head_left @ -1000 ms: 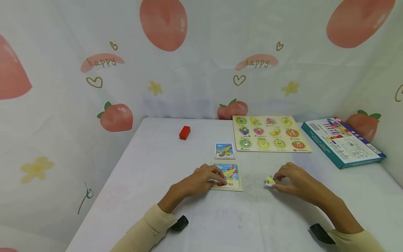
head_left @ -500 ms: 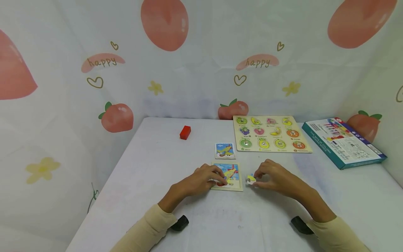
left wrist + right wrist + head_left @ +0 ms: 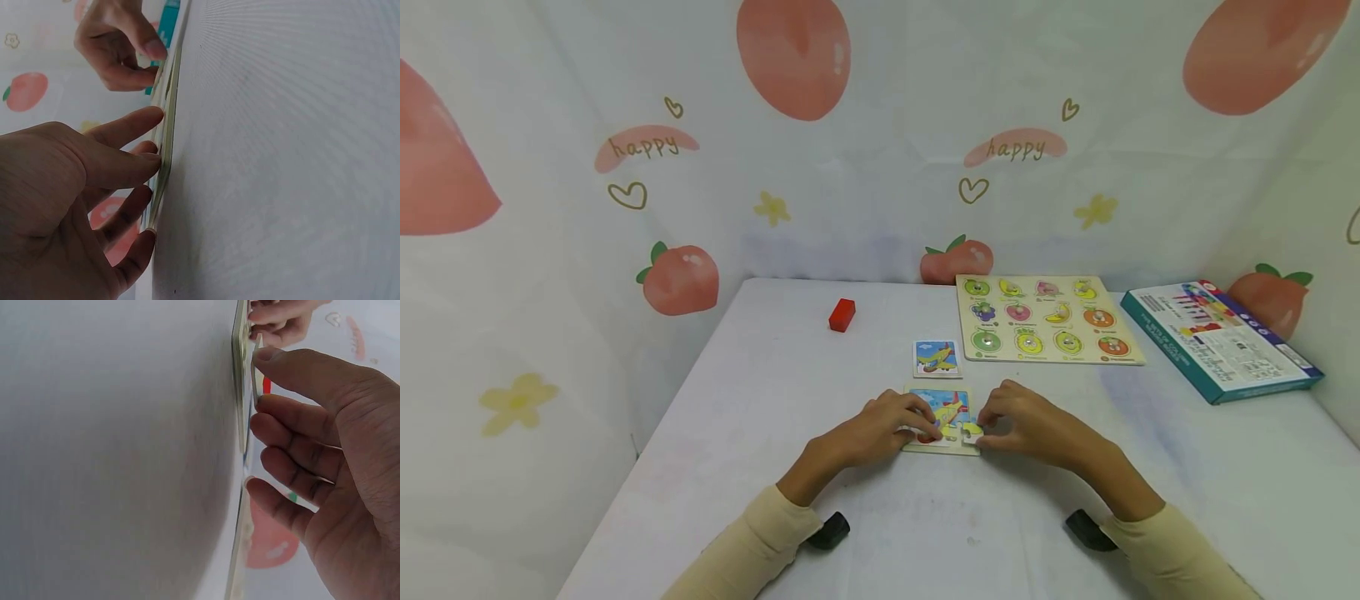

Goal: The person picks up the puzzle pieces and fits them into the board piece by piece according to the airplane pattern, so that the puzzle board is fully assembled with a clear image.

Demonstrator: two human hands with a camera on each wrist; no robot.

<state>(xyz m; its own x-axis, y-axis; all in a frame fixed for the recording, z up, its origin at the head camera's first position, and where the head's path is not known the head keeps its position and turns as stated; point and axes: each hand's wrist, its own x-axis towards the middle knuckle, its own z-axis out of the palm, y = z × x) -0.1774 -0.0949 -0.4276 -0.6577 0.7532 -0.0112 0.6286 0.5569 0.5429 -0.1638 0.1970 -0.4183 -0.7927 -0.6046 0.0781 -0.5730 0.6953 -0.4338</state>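
Observation:
A small airplane jigsaw puzzle in a pale wooden tray (image 3: 942, 450) lies at the middle of the table. My left hand (image 3: 880, 427) rests its fingertips on the puzzle's left part, hiding some of it. In the left wrist view its fingers (image 3: 128, 215) are spread and lightly bent, touching the tray. With thumb and index finger my right hand (image 3: 1037, 427) pinches a yellow and white puzzle piece (image 3: 972, 433) over the tray's lower right corner. Seen from the right wrist, the piece (image 3: 257, 378) is tilted and slightly above the tray.
Behind the tray lies a small airplane picture puzzle (image 3: 936, 359). Farther back are a fruit peg board (image 3: 1037, 329), a teal-edged box (image 3: 1221, 342) to the right, and a red block (image 3: 842, 315) to the left. A patterned cloth hangs behind the table.
My right hand has moved left with the puzzle piece, from the table's right side to over the tray's lower right corner. My left hand has stayed in place.

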